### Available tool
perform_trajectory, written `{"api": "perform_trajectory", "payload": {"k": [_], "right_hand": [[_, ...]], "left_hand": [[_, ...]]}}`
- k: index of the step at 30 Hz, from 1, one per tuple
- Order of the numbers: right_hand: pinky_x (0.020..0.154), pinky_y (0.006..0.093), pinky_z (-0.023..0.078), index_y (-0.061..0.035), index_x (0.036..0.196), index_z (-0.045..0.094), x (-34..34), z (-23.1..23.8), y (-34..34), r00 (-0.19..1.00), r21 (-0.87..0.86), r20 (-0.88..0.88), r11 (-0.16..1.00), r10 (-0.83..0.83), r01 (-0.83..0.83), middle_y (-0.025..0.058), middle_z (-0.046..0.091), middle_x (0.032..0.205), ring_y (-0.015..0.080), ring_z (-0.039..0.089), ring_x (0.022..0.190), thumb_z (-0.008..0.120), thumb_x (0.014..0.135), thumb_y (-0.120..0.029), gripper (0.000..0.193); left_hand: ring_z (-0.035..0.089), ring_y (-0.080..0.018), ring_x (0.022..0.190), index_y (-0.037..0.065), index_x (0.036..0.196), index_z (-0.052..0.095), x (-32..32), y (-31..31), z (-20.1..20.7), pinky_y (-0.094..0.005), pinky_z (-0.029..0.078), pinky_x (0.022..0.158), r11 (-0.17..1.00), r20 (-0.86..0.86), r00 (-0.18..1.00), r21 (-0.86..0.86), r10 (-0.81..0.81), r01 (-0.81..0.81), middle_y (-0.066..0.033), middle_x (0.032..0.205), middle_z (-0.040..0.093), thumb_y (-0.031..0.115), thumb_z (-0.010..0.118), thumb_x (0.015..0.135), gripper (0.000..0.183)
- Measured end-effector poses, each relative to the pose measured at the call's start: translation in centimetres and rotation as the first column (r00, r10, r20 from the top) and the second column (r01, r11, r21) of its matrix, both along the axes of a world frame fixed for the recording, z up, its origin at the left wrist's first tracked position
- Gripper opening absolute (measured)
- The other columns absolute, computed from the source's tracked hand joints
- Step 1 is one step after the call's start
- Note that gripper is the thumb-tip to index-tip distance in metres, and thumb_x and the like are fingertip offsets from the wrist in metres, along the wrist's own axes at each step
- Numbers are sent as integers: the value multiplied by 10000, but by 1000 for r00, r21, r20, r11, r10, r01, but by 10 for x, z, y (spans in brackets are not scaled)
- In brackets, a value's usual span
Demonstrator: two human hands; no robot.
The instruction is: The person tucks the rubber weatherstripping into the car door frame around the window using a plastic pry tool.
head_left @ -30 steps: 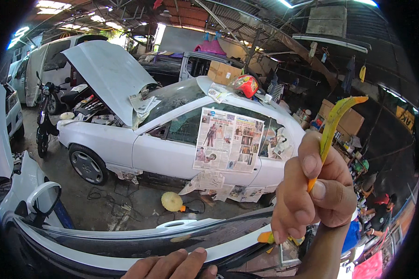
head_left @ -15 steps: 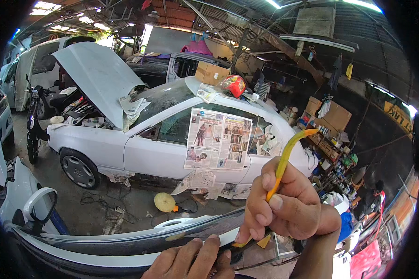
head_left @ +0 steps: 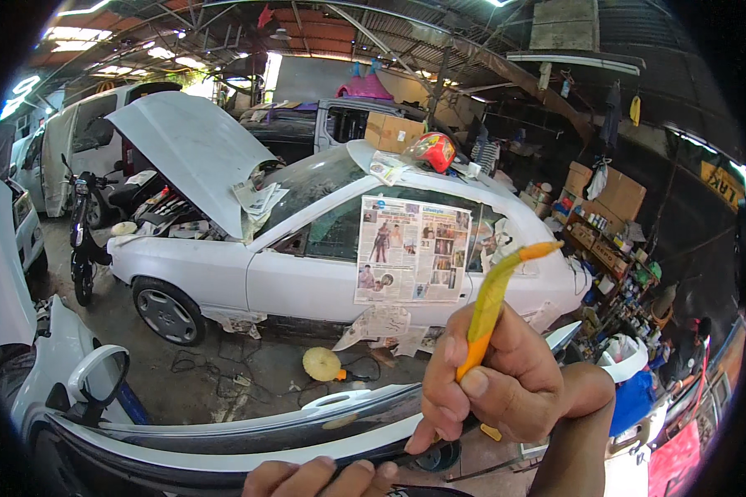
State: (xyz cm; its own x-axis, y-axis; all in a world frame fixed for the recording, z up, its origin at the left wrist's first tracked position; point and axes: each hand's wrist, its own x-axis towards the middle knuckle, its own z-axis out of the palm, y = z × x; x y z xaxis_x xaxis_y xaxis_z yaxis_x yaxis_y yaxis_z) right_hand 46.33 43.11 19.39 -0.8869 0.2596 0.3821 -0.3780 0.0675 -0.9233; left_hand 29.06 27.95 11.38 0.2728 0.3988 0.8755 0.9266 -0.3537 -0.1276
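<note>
My right hand (head_left: 506,381) is closed around a curved, bent strip-like tool (head_left: 491,308), yellow-green with orange ends. The tool stands upright and its tip bends to the right; I cannot tell its exact kind. One lower finger of that hand points down at the dark edge of the nearby white car (head_left: 215,454). My left hand (head_left: 323,480) lies at the bottom edge of the picture, fingers stretched over the car's dark trim, nothing visible in them. Its palm is out of view.
Across the floor stands a white car (head_left: 298,286) with raised hood and newspaper (head_left: 413,250) taped to its side window. A round yellowish buffing pad (head_left: 322,364) and cables lie on the floor. A side mirror (head_left: 99,370) juts out at left; crowded shelves (head_left: 597,240) stand at right.
The view has swung to the left, so the scene sits further right. My right hand with the curved tool is slightly lower, and my left hand has slid lower, nearly out of the picture.
</note>
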Motion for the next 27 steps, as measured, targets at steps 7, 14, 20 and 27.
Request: {"api": "perform_trajectory", "payload": {"k": [7, 14, 20, 27], "right_hand": [[696, 535, 598, -67, 1097, 386, 5, 0, -16, 981, 65, -31, 979, -191, 193, 125, 491, 756, 218, 556, 653, 475, 988, -94, 143], [776, 522, 584, -54, 1063, 393, 14, 2, -15, 958, -209, -234, 971, -164, 115, 150, 499, 740, 224, 522, 639, 479, 959, -80, 137], [860, 538, 537, -36, 1075, 408, -2, -1, -27, 957, -119, -232, 981, -177, 152, 188, 590, 806, 330, 670, 851, 503, 952, -47, 156], [885, 397, 504, 17, 1160, 405, -5, -7, -18, 989, -115, -145, 993, -43, 27, 170, 598, 929, 242, 631, 930, 457, 985, -32, 189]], "left_hand": [[545, -193, 885, 115, 1076, 720, 2, -6, 3, -358, 399, 783, 994, -23, 997, -87, 71, -73, -9, 1006, 604, 156, 692, 829, 253], [556, -208, 880, 108, 1037, 713, -2, 1, -4, -371, 407, 750, 999, -22, 1000, -44, 0, -1, -26, 996, 624, 148, 702, 817, 224], [555, -195, 784, 79, 962, 742, -4, 11, -6, -331, 434, 634, 996, -12, 997, 49, -70, 71, -48, 938, 647, 129, 719, 768, 201], [546, -169, 736, 73, 979, 760, -1, 5, -3, -310, 442, 565, 999, 51, 998, 28, -36, 35, -31, 952, 668, 72, 744, 693, 286]]}}
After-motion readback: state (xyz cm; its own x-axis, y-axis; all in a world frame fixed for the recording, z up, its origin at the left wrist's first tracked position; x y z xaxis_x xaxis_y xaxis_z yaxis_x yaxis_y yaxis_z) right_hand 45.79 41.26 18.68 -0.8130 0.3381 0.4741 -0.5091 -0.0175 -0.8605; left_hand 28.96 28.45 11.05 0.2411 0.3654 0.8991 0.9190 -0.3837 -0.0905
